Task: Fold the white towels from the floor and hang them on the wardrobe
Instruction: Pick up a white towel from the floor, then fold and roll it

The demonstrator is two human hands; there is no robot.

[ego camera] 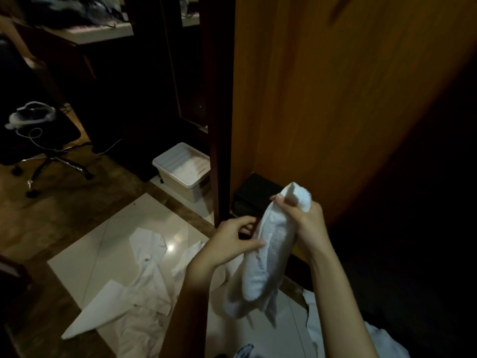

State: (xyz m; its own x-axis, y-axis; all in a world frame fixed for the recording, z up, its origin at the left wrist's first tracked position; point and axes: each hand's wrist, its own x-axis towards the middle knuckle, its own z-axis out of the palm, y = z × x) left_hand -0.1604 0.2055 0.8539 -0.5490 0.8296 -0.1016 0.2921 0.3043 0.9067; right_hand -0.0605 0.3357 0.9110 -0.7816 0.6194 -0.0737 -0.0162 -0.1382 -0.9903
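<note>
Lower centre of the frame: right hand [302, 218] grips a white towel [268, 254] near its top; left hand [232, 244] pinches its edge. Towel hangs before the wooden wardrobe [335, 99]. More white cloths [144, 288] lie on the glossy tiled floor [124, 228]. Plastic bin [185, 171] mid-frame; office chair [38, 140] at left.

A: What is worn on the arms?

B: Nothing that shows. Both forearms are bare from wrist to the bottom edge of the view, with no sleeve or cuff over them.

A: Anything on the left hand [233, 241]?

B: No ring, watch or band visible; its nails look short.

A: And the right hand [303, 219]?

B: The same: bare fingers, bare wrist. The light is dim, so finer marks cannot be told.
</note>
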